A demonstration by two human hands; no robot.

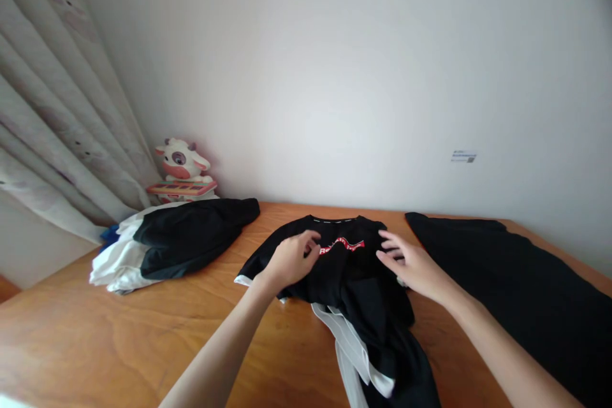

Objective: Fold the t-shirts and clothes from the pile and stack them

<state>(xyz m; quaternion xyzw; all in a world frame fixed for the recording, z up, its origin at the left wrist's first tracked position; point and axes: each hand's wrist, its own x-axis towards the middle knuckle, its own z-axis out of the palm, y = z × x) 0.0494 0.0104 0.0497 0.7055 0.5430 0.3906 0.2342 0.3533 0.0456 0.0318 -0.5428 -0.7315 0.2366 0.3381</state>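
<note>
A black shirt (329,274) with a red and white printed strip across its chest lies on the wooden table, its collar toward the wall. Its lower part is bunched and trails toward me, with white sheer fabric (354,344) showing along it. My left hand (294,258) is over the left side of the chest, fingers loosely curled and apart, with nothing visible in them. Over the right shoulder side, my right hand (408,264) has its fingers spread and holds nothing. Whether either hand touches the cloth is hard to tell.
On the left lies a pile of dark and white clothes (191,239), in front of a toy cow with a keyboard (182,169). A large black garment (507,274) covers the table's right side. A curtain (62,95) hangs at left; a wall stands behind the table (201,325).
</note>
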